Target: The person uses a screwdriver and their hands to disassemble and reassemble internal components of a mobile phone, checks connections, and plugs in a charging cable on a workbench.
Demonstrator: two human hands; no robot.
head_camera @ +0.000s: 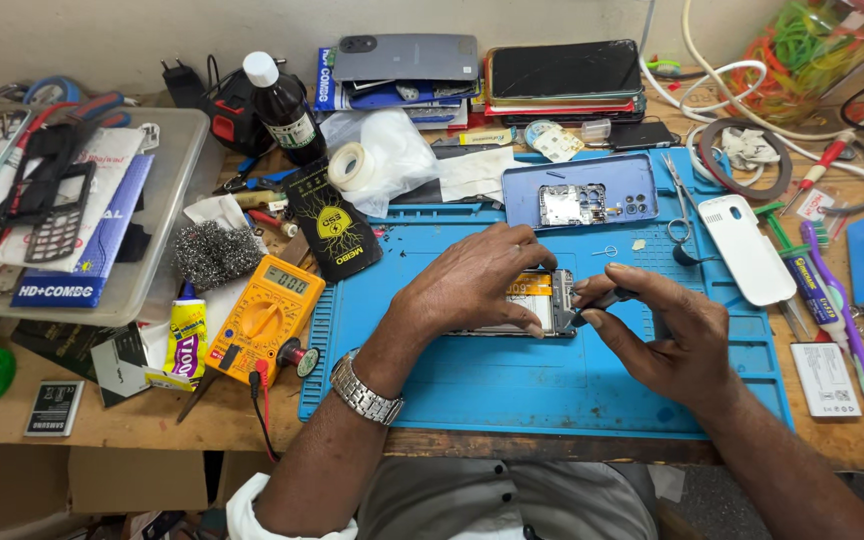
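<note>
While the left hand (pixel 472 280) lies palm-down over an opened phone (pixel 537 303) in the middle of the frame, its fingers curl loosely around the phone's top edge and its thumb presses along the near side, pinning it to the blue work mat (pixel 552 380). The right hand (pixel 652 335), just right of the phone, is closed in a pinch: thumb and forefinger grip a small dark tool (pixel 602 298) whose tip meets the phone's exposed right end. A metal wristwatch (pixel 364 390) sits on the left wrist. Above the hands, a blue back cover (pixel 580 190) lies on the mat, with scissors (pixel 682 205) just to its right. At lower left a yellow multimeter (pixel 267 315) rests on the wooden tabletop (pixel 152 425).
</note>
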